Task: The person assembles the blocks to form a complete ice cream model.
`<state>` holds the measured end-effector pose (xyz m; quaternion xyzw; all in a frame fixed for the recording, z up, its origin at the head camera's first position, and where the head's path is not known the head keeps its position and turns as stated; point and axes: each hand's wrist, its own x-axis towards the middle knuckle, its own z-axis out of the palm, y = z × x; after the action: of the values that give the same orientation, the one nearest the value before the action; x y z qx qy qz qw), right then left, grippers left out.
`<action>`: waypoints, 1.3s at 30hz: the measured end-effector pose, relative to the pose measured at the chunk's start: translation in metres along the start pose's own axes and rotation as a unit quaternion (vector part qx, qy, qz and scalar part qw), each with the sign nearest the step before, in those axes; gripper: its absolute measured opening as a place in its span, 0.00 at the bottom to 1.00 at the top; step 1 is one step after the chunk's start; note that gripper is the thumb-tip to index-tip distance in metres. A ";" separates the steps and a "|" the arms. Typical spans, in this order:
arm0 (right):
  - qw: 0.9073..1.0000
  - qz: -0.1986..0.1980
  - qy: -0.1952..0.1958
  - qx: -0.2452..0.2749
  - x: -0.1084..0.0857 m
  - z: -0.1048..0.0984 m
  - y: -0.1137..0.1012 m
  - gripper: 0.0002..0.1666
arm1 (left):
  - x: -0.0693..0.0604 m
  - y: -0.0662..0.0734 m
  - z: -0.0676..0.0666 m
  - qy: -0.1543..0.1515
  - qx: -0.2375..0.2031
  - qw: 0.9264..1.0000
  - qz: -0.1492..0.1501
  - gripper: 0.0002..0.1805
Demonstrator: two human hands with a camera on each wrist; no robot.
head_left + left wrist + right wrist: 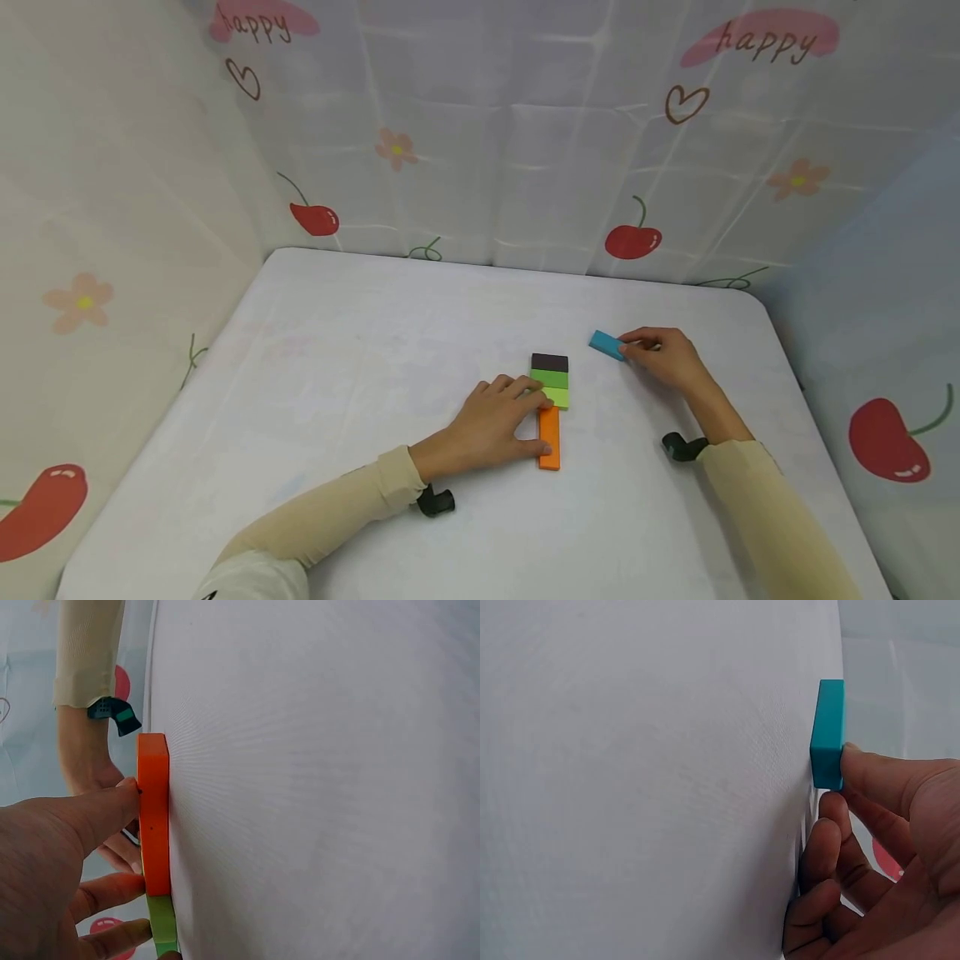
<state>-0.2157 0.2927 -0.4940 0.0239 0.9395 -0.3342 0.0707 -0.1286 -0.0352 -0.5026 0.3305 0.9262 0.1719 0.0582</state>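
An orange block (550, 429) lies lengthwise on the white table, its far end against a yellow-green block (559, 398). Beyond that, a green block (551, 378) and a dark block (550, 363) lie crosswise, side by side. My left hand (491, 421) rests over the orange block with fingers spread. In the left wrist view its thumb touches the orange block (155, 817) near one end, and a fingertip touches near the other. Farther right, my right hand (667, 358) pinches one end of a blue block (606, 343) between thumb and fingers. The right wrist view shows the blue block (828, 735) tilted beside the table surface.
The white table (360, 333) has rounded far corners. Printed curtains (487, 167) with cherries, flowers and hearts hang behind it and on both sides. A black wrist device (437, 502) sits by the left cuff, another black device (682, 447) by the right.
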 end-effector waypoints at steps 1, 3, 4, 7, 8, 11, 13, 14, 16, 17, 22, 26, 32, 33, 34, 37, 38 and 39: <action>1.000 0.001 0.000 0.001 0.000 0.000 -0.001 0.22 | 0.000 0.000 0.000 -0.001 0.000 1.000 0.000 0.33; 1.000 0.002 -0.001 0.000 0.001 0.001 -0.001 0.22 | 0.000 0.000 0.000 -0.002 0.000 1.000 0.000 0.33; 1.000 0.004 -0.002 0.001 0.002 0.001 -0.002 0.22 | 0.000 0.000 0.000 -0.003 0.000 1.000 -0.001 0.33; 1.000 0.006 -0.006 0.000 0.004 0.003 -0.003 0.23 | 0.000 0.001 0.000 -0.004 0.002 1.000 -0.002 0.33; 1.000 0.005 -0.009 0.000 0.005 0.003 -0.004 0.23 | 0.000 0.001 0.000 -0.004 0.002 1.000 -0.002 0.33; 1.000 0.004 -0.014 0.002 0.007 0.005 -0.006 0.23 | 0.000 0.000 0.000 -0.004 0.003 1.000 0.000 0.33; 1.000 0.000 -0.017 0.005 0.008 0.006 -0.008 0.23 | 0.000 0.000 -0.001 -0.004 0.002 1.000 0.002 0.33; 1.000 -0.003 -0.018 0.006 0.008 0.006 -0.009 0.23 | 0.001 0.000 -0.001 -0.004 0.001 1.000 0.002 0.33; 1.000 -0.007 -0.021 0.007 0.009 0.007 -0.011 0.23 | 0.001 0.000 -0.001 -0.004 0.002 1.000 0.002 0.33; 1.000 -0.008 -0.022 0.006 0.010 0.008 -0.012 0.23 | 0.001 0.000 -0.002 -0.004 0.003 1.000 0.002 0.33; 1.000 -0.007 -0.029 0.003 0.012 0.012 -0.015 0.23 | 0.001 0.000 -0.001 -0.006 0.005 1.000 0.000 0.33; 0.999 -0.011 -0.033 0.001 0.015 0.016 -0.017 0.22 | 0.001 0.000 -0.001 -0.006 0.007 1.000 0.000 0.33; 0.999 -0.018 -0.046 0.004 0.017 0.021 -0.024 0.21 | 0.001 0.000 -0.001 -0.005 0.009 1.000 0.000 0.34; 0.999 -0.019 -0.048 0.004 0.018 0.021 -0.025 0.21 | 0.001 0.000 -0.001 -0.005 0.009 1.000 0.000 0.34; 0.999 -0.019 -0.050 0.003 0.018 0.022 -0.026 0.21 | 0.002 0.000 -0.001 -0.005 0.009 1.000 0.000 0.34; 0.998 -0.023 -0.056 0.002 0.019 0.023 -0.029 0.21 | 0.002 0.000 0.000 -0.006 0.010 1.000 -0.001 0.34; 0.998 -0.026 -0.058 0.001 0.019 0.023 -0.029 0.21 | 0.002 0.000 0.000 -0.006 0.010 1.000 -0.001 0.34; 0.998 -0.029 -0.060 0.001 0.019 0.023 -0.030 0.21 | 0.002 0.000 0.000 -0.006 0.010 1.000 -0.001 0.33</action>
<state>-0.2347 0.2551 -0.4962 -0.0230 0.9336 -0.3381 0.1168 -0.1300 -0.0345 -0.5029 0.3315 0.9277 0.1605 0.0606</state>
